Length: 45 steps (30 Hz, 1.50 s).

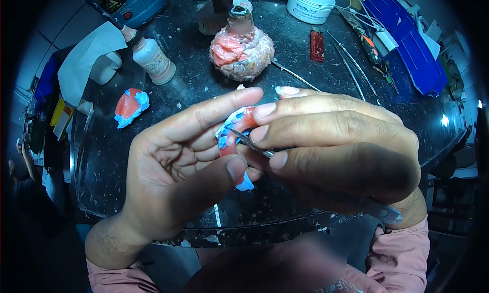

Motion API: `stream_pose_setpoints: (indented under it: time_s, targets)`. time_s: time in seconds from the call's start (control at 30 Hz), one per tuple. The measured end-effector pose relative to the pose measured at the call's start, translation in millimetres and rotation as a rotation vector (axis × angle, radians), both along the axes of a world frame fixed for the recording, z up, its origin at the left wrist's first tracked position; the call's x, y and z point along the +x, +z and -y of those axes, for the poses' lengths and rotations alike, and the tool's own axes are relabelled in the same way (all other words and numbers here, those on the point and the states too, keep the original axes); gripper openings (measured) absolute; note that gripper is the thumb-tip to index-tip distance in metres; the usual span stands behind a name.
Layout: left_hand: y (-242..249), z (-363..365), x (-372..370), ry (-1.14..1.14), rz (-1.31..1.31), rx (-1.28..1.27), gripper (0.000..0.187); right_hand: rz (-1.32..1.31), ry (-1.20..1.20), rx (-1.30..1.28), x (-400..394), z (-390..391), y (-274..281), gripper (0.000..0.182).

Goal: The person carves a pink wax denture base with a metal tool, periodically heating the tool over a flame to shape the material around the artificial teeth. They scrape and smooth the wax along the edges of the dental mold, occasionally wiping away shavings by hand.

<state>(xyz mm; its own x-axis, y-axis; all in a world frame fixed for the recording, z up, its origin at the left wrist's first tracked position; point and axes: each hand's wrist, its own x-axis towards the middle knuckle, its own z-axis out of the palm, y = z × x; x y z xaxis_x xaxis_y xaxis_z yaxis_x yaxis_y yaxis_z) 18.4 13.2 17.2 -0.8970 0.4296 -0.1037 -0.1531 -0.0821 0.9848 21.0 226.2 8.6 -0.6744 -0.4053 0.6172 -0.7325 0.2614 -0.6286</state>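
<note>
My left hand (178, 155) holds a curved red-pink and blue dental wax rim (224, 140) between thumb and fingers, above the front of the table. My right hand (336, 145) is closed round a slim metal carving tool (262, 150). The tool's tip meets the blue part of the rim, and its flat rounded end shows below my right wrist. My right fingertips also rest against the rim's red end. Some blue material hangs below my left thumb. A similar red and blue dental piece (131, 107) lies on the table to the left.
A wax-smeared burner (243, 51) stands beyond my hands. A white bottle (154, 61) is at left, near a blue machine (132, 8). Toward the back right are a white tub (310, 7), a red block (317, 46), metal instruments (351, 64) and a blue tray (407, 43).
</note>
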Motion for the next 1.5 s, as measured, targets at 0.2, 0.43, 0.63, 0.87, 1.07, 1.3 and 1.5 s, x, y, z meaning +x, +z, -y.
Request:
stream_pose_setpoints:
  time_s: [0.2, 0.43, 0.63, 0.87, 1.07, 1.3, 1.5]
  targets:
    - [0, 0, 0, 0.013, -0.033, -0.044, 0.074, -0.065, 0.007, 0.044, -5, -3, -2, 0.013]
    - [1, -2, 1, 0.048, -0.022, -0.056, 0.073, -0.169, 0.021, 0.122, -8, -6, 0, 0.014]
    - [3, -4, 2, 0.063, -0.025, -0.050, 0.073, -0.131, 0.029, 0.100, -7, -6, 0, 0.013]
    - [0, -1, 1, 0.020, -0.012, -0.026, 0.074, -0.053, 0.020, 0.046, -3, -5, -4, 0.014]
    - [-2, -2, 2, 0.028, -0.019, -0.020, 0.072, 0.011, 0.037, -0.028, -1, -2, -9, 0.015]
    - [1, -5, 3, 0.050, -0.029, -0.052, 0.070, -0.005, 0.015, 0.003, -3, -2, -7, 0.016]
    - [1, -5, 3, 0.062, -0.035, -0.056, 0.071, 0.005, 0.002, 0.063, -1, -5, -4, 0.017]
